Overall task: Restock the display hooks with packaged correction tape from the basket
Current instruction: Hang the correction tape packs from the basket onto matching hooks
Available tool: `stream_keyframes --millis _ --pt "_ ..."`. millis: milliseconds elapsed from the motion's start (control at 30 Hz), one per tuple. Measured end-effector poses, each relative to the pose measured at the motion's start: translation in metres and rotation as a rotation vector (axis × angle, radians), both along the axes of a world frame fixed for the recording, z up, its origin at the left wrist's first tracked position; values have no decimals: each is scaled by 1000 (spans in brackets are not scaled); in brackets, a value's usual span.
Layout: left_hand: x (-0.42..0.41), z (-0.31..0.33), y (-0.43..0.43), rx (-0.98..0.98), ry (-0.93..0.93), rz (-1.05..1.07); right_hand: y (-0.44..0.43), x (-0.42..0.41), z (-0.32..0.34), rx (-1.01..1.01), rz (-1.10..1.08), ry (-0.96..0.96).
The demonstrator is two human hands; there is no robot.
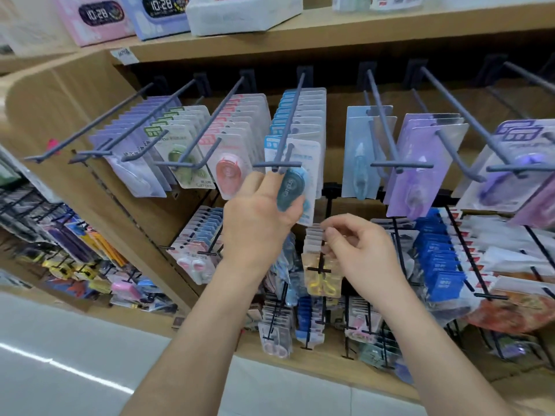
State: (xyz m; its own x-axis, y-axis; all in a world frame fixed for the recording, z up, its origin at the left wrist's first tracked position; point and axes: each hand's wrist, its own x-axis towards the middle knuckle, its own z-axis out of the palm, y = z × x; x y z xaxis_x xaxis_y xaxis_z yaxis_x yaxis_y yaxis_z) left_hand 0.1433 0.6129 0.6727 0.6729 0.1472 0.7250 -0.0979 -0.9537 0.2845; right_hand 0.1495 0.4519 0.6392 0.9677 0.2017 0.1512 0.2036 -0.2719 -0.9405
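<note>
Left hand [261,214] grasps blue correction tape pack [300,163] at front tip of hook [289,115]. Right hand [357,253] is loosely curled, nothing visibly held. Basket out of view. Judgement: line card hole with prong, keep card square, slide back against 1 row of matching blue packs [309,115].

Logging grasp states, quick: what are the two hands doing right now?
Left hand: holds the blue correction tape pack at the front of its hook.
Right hand: fingers curled; whether it pinches anything cannot be told.
</note>
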Motion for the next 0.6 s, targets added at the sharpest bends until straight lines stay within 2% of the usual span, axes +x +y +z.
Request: stream_keyframes --millis 67,233,300,467,600 --pt "15 -1 1 45 -5 58 -10 1 -2 -21 -2 18" --pt "40 3 -9 38 120 255 -30 -2 -3 -38 -38 44" --pt "39 1 -8 -87 144 174 -37 -6 -3 -35 -48 50" --pt "12 -14 -4 -168 42 -38 -57 -28 -3 -54 -142 53" --pt "-24 -26 -13 -237 84 -357 -78 -64 -14 -133 -265 85"
